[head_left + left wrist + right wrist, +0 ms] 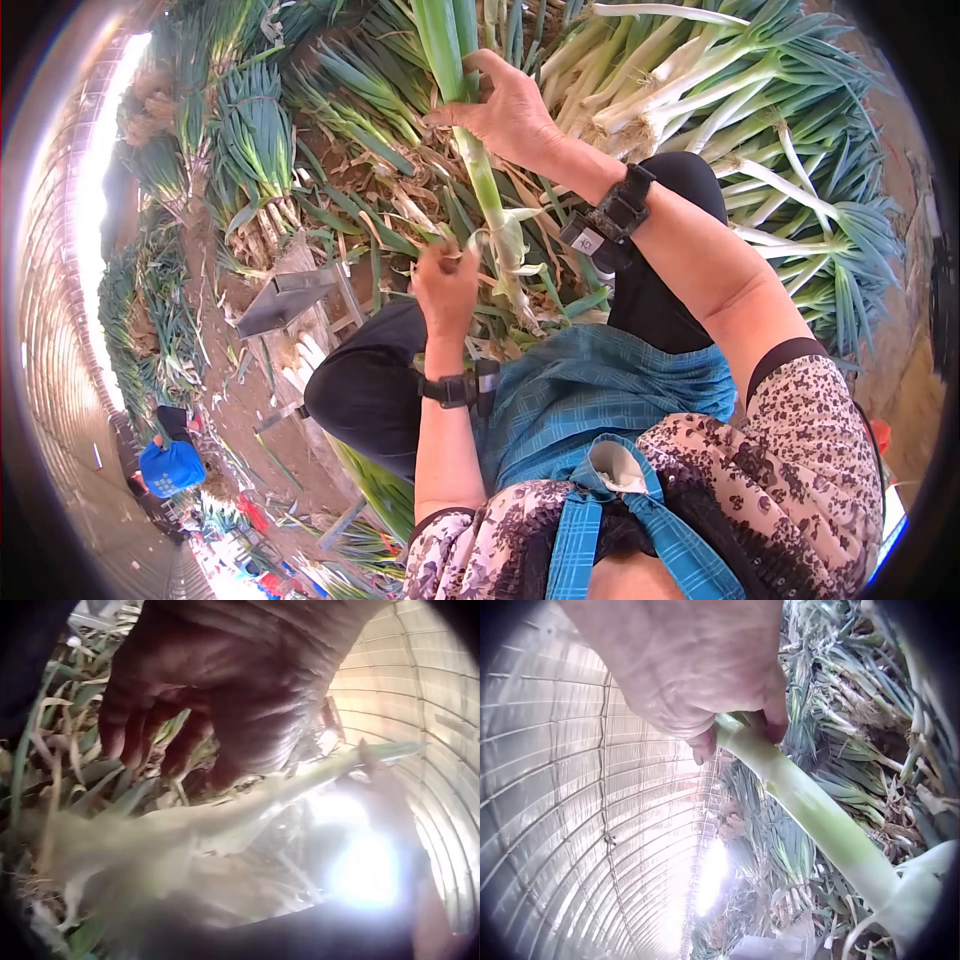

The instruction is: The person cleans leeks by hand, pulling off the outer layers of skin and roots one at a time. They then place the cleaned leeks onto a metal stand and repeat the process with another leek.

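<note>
A long, thick green onion (482, 180) slants across the middle of the head view, its leaves up and its root end low near the lap. My right hand (515, 115) grips it high up, below the leaves; the right wrist view shows the thumb and fingers around the stalk (821, 825). Loose pale outer layers (515, 240) peel away from its lower part. Beside these layers is my left hand (445, 290), its fingers bent, with a pale strip at the fingertips. I cannot tell whether it pinches the strip. The left wrist view shows the bent fingers (187, 746) above the blurred stalk.
A big heap of green onions with white stalks (700, 90) lies at the right. Tied bunches (255, 140) stand at the left, near a metal plate on a frame (285, 300). Leaf scraps cover the ground ahead. Another person in blue (170, 465) is far left, by the curved wall.
</note>
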Tool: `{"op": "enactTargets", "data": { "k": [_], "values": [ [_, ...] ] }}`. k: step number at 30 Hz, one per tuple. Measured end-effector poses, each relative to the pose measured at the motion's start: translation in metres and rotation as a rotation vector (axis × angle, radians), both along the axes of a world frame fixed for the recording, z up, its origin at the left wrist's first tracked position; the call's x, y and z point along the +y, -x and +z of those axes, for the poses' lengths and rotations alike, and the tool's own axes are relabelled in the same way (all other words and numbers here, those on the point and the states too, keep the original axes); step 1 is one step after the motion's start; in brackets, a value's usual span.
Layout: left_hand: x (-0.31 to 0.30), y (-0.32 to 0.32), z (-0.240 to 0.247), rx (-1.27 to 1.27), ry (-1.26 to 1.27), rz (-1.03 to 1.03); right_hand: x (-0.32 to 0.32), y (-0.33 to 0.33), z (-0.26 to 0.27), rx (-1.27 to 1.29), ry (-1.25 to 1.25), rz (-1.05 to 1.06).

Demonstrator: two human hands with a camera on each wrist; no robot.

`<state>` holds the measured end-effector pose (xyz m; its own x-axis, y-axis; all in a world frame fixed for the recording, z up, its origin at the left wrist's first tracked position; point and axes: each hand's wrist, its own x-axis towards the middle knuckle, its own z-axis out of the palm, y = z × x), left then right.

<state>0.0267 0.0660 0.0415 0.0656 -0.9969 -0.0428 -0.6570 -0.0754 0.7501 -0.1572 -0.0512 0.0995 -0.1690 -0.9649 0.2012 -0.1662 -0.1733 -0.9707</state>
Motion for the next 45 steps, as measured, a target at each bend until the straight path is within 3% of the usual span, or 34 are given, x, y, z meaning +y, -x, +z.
{"op": "enactTargets", "data": {
  "k": [4, 5, 7, 13, 15, 16, 17, 19, 20, 21, 23, 25, 27, 28, 31, 33, 34, 35, 37, 39, 41, 43, 45],
  "values": [
    [-0.04, 0.043, 0.037, -0.007, 0.432, -0.051, 0.008, -0.007, 0.003, -0.022, -0.09, 0.029],
    [-0.047, 0.046, 0.031, -0.005, 0.434, -0.053, 0.01, -0.009, 0.002, 0.008, -0.034, 0.014],
    [-0.055, 0.051, 0.017, 0.262, 0.325, 0.021, 0.007, -0.01, -0.003, 0.039, 0.014, -0.008],
    [-0.047, 0.047, 0.011, -0.008, 0.462, -0.089, 0.006, -0.006, -0.005, 0.099, 0.007, -0.019],
    [-0.04, 0.045, 0.005, -0.092, 0.681, -0.212, -0.001, 0.0, 0.001, 0.057, -0.016, -0.05],
    [-0.037, 0.047, 0.0, 0.04, 0.674, -0.2, -0.003, 0.004, 0.001, 0.066, -0.055, -0.072],
    [-0.036, 0.05, 0.003, 0.041, 0.666, -0.203, -0.003, 0.006, 0.001, 0.075, -0.097, -0.091],
    [-0.035, 0.057, 0.017, 0.317, 0.488, -0.157, -0.003, 0.007, -0.005, 0.09, -0.105, -0.087],
    [-0.034, 0.053, 0.019, 0.386, 0.24, -0.119, -0.003, 0.007, -0.006, 0.071, -0.117, -0.092],
    [-0.033, 0.05, 0.015, 0.387, 0.242, -0.121, -0.004, 0.009, -0.005, 0.051, -0.127, -0.099],
    [-0.028, 0.04, -0.012, 0.254, 0.112, -0.226, -0.008, 0.016, -0.003, 0.006, -0.105, -0.131],
    [0.006, 0.023, -0.054, 0.01, -0.287, -0.234, -0.013, 0.024, -0.003, -0.045, -0.088, -0.156],
    [0.048, -0.005, -0.082, -0.008, -0.419, -0.524, -0.025, 0.036, -0.003, -0.071, -0.018, -0.168],
    [0.051, -0.008, -0.078, -0.055, -0.351, -0.456, -0.029, 0.04, -0.008, -0.085, 0.055, -0.149],
    [0.012, 0.007, -0.038, 0.122, -0.006, -0.096, -0.022, 0.038, -0.007, -0.181, 0.169, -0.122],
    [-0.018, 0.029, 0.017, -0.049, 0.341, -0.201, -0.021, 0.033, -0.004, -0.164, 0.153, -0.123],
    [-0.031, 0.035, 0.02, -0.049, 0.352, -0.2, -0.024, 0.031, -0.007, -0.297, 0.156, -0.097],
    [-0.04, 0.041, 0.02, -0.022, 0.337, -0.293, -0.024, 0.03, -0.005, -0.43, 0.152, -0.073],
    [-0.05, 0.051, 0.016, 0.007, 0.315, -0.395, -0.024, 0.034, -0.004, -0.462, 0.09, -0.105],
    [-0.053, 0.061, 0.009, 0.669, -0.129, -0.365, -0.017, 0.043, 0.01, -0.804, -0.08, 0.021],
    [-0.05, 0.066, 0.006, 0.676, -0.117, -0.34, -0.015, 0.052, 0.009, -0.762, -0.127, 0.096],
    [-0.051, 0.065, -0.001, 0.72, -0.336, -0.425, -0.019, 0.054, 0.005, -1.001, -0.214, 0.295],
    [-0.04, 0.072, -0.002, 0.775, -0.347, -0.432, -0.02, 0.059, 0.004, -1.006, -0.222, 0.325]
  ]
}}
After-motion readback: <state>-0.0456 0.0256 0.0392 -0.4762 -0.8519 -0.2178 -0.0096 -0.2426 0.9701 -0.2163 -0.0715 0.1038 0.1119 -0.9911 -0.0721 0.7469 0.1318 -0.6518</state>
